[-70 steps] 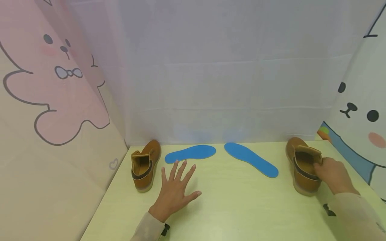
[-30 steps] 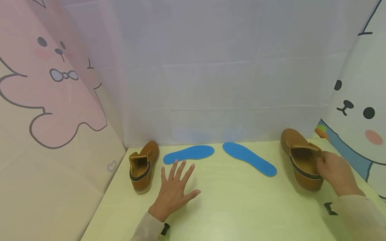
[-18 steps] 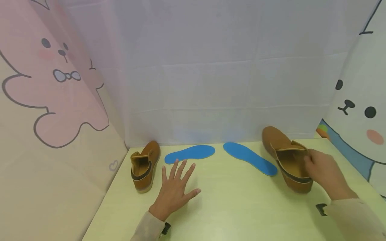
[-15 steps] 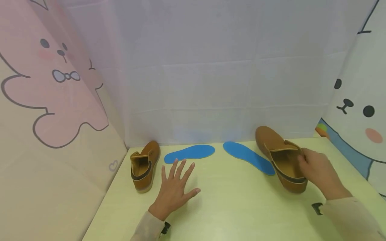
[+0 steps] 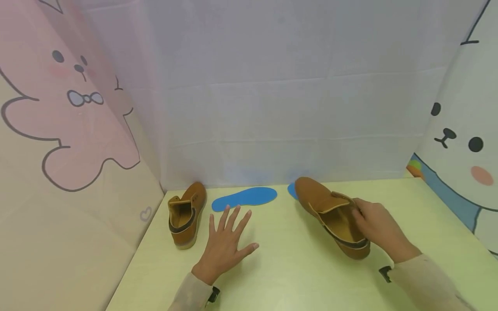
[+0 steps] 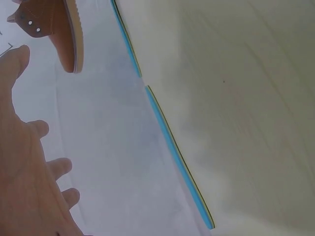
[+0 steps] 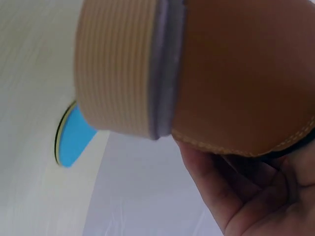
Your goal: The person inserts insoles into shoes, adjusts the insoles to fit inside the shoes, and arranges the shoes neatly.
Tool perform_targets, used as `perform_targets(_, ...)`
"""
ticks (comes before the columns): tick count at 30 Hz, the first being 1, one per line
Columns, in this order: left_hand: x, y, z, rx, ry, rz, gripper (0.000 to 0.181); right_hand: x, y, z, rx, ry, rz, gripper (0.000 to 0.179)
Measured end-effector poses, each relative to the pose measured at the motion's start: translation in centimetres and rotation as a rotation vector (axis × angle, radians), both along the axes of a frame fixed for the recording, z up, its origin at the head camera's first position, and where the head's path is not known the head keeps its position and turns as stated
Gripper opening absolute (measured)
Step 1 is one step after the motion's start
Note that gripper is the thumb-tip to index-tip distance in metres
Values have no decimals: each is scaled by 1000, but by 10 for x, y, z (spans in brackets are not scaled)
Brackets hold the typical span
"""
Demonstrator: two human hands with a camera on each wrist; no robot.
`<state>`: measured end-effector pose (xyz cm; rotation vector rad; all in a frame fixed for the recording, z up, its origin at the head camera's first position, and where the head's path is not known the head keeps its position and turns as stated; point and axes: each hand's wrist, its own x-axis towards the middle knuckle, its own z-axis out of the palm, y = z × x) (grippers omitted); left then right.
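Observation:
A brown shoe [image 5: 319, 198] hangs above the table on the right side, its toe pointing to the back left. My right hand [image 5: 379, 226] grips the shoe's collar on its right side, thumb inside the opening. In the right wrist view the shoe's heel and ribbed sole [image 7: 115, 69] fill much of the picture. Most of one blue insole [image 5: 292, 190] is hidden behind that shoe. Another blue insole [image 5: 245, 198] lies flat near the back edge. Just in front of it, my left hand [image 5: 223, 250] is spread with straight fingers and holds nothing.
A second brown shoe [image 5: 186, 216] stands upright at the left of the pale yellow table [image 5: 288, 276]. A white cloth [image 5: 249, 108] hangs along the table's back edge. Printed cloths with cartoon animals close off the left and right sides.
My right hand has lifted the right shoe off the table and carried it left, turning its toe leftward over the right insole. The left hand keeps its place.

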<state>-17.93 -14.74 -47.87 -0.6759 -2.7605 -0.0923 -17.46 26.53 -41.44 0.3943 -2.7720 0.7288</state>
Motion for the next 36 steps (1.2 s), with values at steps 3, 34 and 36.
perform_targets(3,-1,-1,0,-2,-5,8,86,-2,-10,-2,-3,-21,38,13)
perform_targets(34,-1,-3,0,61,-23,-34,84,-45,-88,-34,-38,-169,293,30)
perform_targets(36,-2,-4,0,55,-33,-26,84,-47,-90,-36,-36,-177,297,31)
